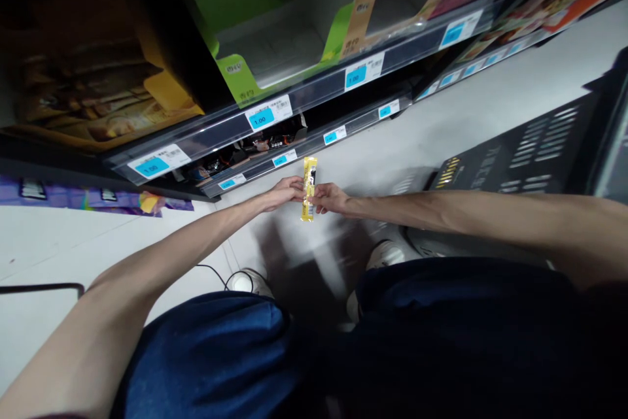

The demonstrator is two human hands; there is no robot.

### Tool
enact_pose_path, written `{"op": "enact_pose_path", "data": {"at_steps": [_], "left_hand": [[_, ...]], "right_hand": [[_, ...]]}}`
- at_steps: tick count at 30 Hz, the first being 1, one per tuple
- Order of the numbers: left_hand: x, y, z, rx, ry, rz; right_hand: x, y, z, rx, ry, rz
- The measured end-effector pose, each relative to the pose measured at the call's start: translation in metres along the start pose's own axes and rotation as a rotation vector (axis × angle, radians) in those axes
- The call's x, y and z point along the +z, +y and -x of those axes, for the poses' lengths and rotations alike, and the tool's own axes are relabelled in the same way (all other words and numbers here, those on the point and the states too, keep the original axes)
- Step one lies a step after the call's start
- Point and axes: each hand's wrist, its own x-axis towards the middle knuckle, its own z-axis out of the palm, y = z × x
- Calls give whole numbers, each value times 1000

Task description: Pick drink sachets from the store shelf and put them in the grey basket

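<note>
While both bare forearms reached forward over the floor [49,236], a slim yellow packet [309,174] was held between the two hands, just in front of the lower shelf [310,145] and off the ground. It stood lengthwise, pointing away from the person, with dark printing on its front. The right hand [331,199] had its grip closed on the packet's right edge, thumb and fingers pinched together near the lower half. The left hand [286,193] met the opposite edge a little higher, its grip nearly closed, the fingertips pressed to the wrapper.

Beyond the hands, the upper shelf [316,99] carried a green box [240,79] with a cut-away front and, to the left, a yellow box [167,92] filled with brownish goods too dim to make out. White price labels [268,113] with blue patches ran along both shelf edges, several of the upper ones reading 1.00. Dark packets [265,140] lay on the lower shelf. Purple packaging [63,193] showed at far left, and a dark panel [530,157] with rows of pale marks was on the right. Below the arms were blue trousers [206,353], light shoes [387,253] and a thin black cable [216,268] near the left foot.
</note>
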Motion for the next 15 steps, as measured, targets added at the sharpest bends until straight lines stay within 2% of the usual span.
{"op": "enact_pose_path", "data": {"at_steps": [7,12,15], "left_hand": [[-7,-4,-2,40,-2,-18],[-6,-3,0,61,5,-78],[-5,-3,1,60,61,-205]], "right_hand": [[-7,1,-9,-85,-46,73],[-13,-1,-15,5,-156,137],[-16,-2,-20,43,-137,205]]}}
